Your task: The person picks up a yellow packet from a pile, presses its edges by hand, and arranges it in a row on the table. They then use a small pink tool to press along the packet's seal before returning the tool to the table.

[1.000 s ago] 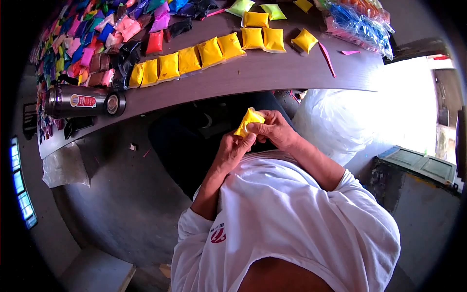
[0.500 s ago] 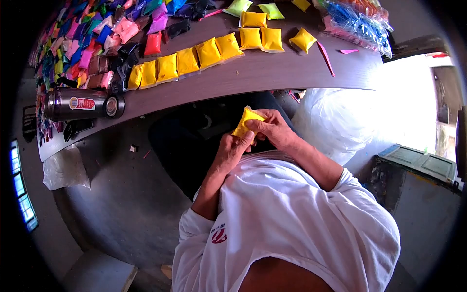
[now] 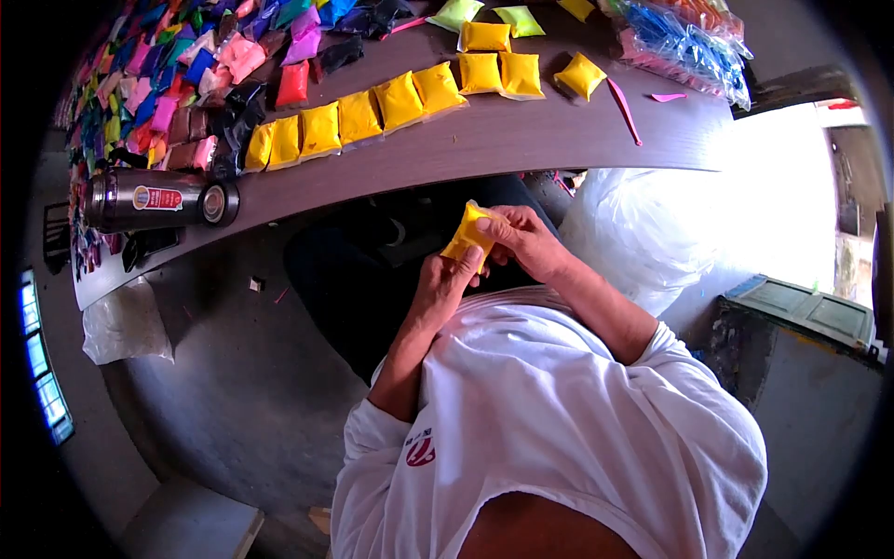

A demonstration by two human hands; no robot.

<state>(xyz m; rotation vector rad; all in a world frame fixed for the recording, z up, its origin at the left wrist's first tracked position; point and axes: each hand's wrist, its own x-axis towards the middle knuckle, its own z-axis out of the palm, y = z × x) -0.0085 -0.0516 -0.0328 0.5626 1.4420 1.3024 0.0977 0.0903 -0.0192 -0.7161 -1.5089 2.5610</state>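
Note:
A small pillow-shaped yellow packet (image 3: 466,233), in clear plastic and looking like soft modelling clay, is held above my lap. My left hand (image 3: 449,281) grips its lower end, with the thumb lying on the front. From the other side, my right hand (image 3: 529,244) pinches the packet's right edge near the top between thumb and fingers. Several fingertips are hidden behind it. Beyond my hands, a row of similar yellow packets (image 3: 358,116) lies along the table's near edge, and one more yellow packet (image 3: 580,76) sits apart to the right.
A large pile of multicoloured packets (image 3: 200,65) covers the left of the table (image 3: 559,140). A dark thermos flask (image 3: 154,199) lies near the left edge. Pink plastic tools (image 3: 624,112) and bagged blue ones (image 3: 689,51) are at right. A white plastic bag (image 3: 633,233) stands below.
My right thumb has shifted from the packet's front face towards its right edge. The packet is turned slightly more upright, and my left hand still grips its lower end.

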